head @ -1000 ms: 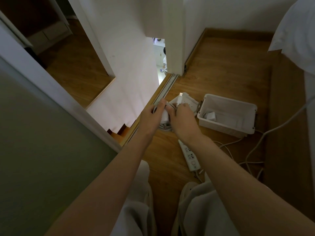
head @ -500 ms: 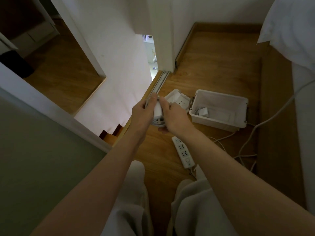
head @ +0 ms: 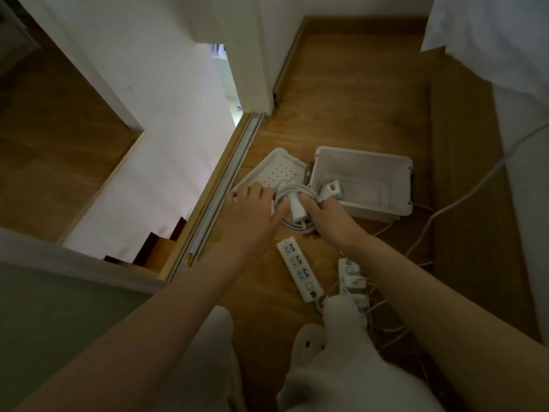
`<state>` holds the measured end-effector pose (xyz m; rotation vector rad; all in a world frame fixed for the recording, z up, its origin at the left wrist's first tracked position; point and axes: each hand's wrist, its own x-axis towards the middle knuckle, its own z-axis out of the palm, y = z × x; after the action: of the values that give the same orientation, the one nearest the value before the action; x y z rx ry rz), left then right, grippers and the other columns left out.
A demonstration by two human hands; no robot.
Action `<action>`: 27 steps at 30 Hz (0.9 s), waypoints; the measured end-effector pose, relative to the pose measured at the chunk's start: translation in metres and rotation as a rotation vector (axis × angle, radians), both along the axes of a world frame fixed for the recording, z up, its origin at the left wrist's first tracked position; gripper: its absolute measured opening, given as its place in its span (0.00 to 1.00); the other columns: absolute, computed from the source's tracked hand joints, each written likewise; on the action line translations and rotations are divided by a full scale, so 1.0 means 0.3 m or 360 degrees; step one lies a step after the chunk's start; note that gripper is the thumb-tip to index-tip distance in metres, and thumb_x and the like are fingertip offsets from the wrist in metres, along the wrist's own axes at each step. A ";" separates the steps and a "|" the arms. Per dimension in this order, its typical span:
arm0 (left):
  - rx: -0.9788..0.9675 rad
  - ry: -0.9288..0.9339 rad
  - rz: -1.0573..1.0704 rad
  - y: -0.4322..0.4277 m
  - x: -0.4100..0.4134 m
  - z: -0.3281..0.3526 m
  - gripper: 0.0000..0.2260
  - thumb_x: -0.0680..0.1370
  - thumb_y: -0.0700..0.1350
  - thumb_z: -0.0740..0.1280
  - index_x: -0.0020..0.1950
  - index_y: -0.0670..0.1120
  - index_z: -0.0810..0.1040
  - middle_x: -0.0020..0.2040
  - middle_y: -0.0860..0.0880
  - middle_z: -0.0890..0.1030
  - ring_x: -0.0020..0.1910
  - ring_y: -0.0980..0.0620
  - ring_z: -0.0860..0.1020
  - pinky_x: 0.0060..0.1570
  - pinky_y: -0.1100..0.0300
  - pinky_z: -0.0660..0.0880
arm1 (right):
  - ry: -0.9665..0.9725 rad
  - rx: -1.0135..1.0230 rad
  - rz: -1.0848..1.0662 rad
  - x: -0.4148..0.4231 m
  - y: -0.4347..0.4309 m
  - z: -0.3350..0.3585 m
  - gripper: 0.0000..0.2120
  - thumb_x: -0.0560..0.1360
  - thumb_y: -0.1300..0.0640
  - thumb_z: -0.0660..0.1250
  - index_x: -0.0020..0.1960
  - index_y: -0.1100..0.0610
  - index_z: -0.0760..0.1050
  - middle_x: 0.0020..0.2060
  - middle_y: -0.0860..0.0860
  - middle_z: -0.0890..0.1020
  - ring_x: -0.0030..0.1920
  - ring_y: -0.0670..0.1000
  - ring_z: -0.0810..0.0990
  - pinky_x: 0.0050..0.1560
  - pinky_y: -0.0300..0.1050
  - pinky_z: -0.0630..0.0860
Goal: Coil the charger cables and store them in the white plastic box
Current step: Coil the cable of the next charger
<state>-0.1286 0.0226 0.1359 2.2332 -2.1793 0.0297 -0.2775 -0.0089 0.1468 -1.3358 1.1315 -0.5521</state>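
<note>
A coiled white charger cable [head: 292, 203] with its plug body across the loops hangs just above the wooden floor, left of the white plastic box [head: 383, 173]. My right hand [head: 328, 215] grips the coil from the right side. My left hand [head: 252, 206] is on the coil's left edge, with its fingers fairly straight against the loops. The box stands open on the floor, and a white charger plug [head: 332, 188] lies inside it near the left wall. The box's perforated lid [head: 276, 173] lies beside the box on the left.
A white power strip [head: 300, 272] lies on the floor below the hands; a second strip with plugs [head: 352, 281] and loose white cables [head: 421, 230] lie to its right. A sliding-door track [head: 225, 185] and a stair drop run along the left. White bedding [head: 490, 34] sits upper right.
The coil has moved right, closer to the box, and its loops now show fully. My left hand has loosened from gripping to touching the coil's left side. The camera has tilted down.
</note>
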 end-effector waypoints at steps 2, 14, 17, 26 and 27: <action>0.0141 -0.0058 -0.0085 -0.049 -0.026 -0.069 0.25 0.79 0.60 0.43 0.62 0.47 0.71 0.60 0.47 0.74 0.60 0.47 0.71 0.63 0.47 0.66 | 0.0083 0.0057 -0.0023 -0.042 -0.033 -0.091 0.14 0.81 0.52 0.53 0.55 0.60 0.73 0.35 0.51 0.76 0.30 0.44 0.75 0.25 0.31 0.70; 0.0340 -0.0158 -0.0411 -0.428 -0.100 -0.474 0.20 0.79 0.44 0.59 0.71 0.47 0.63 0.69 0.47 0.67 0.68 0.45 0.64 0.68 0.46 0.58 | 0.0762 0.0049 -0.0781 -0.192 -0.508 -0.584 0.24 0.81 0.45 0.52 0.60 0.65 0.71 0.48 0.60 0.78 0.49 0.58 0.78 0.45 0.50 0.74; 0.0327 -0.0158 -0.0482 -0.504 -0.116 -0.561 0.21 0.78 0.42 0.60 0.71 0.47 0.61 0.70 0.46 0.66 0.69 0.45 0.64 0.67 0.47 0.59 | 0.0787 0.0113 -0.0864 -0.215 -0.608 -0.682 0.23 0.81 0.47 0.54 0.62 0.66 0.69 0.46 0.60 0.78 0.49 0.60 0.78 0.48 0.55 0.78; 0.0225 0.0006 -0.0458 -0.543 -0.153 -0.779 0.16 0.78 0.40 0.62 0.64 0.47 0.67 0.63 0.48 0.70 0.61 0.47 0.68 0.61 0.54 0.63 | 0.0736 0.0176 -0.0821 -0.260 -0.708 -0.849 0.13 0.79 0.51 0.60 0.49 0.63 0.72 0.45 0.59 0.77 0.45 0.58 0.79 0.52 0.56 0.79; 0.0243 -0.0009 -0.0491 -0.532 -0.155 -0.785 0.15 0.78 0.40 0.62 0.63 0.48 0.68 0.62 0.48 0.70 0.61 0.47 0.67 0.60 0.54 0.63 | 0.0667 0.0213 -0.0862 -0.262 -0.709 -0.857 0.12 0.80 0.52 0.60 0.51 0.63 0.72 0.44 0.57 0.76 0.44 0.57 0.79 0.51 0.54 0.79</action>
<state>-0.1750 -0.1370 -0.0998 1.9362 -2.5824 -0.1400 -0.3561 -0.2216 -0.1103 -1.0467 1.8682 -0.5821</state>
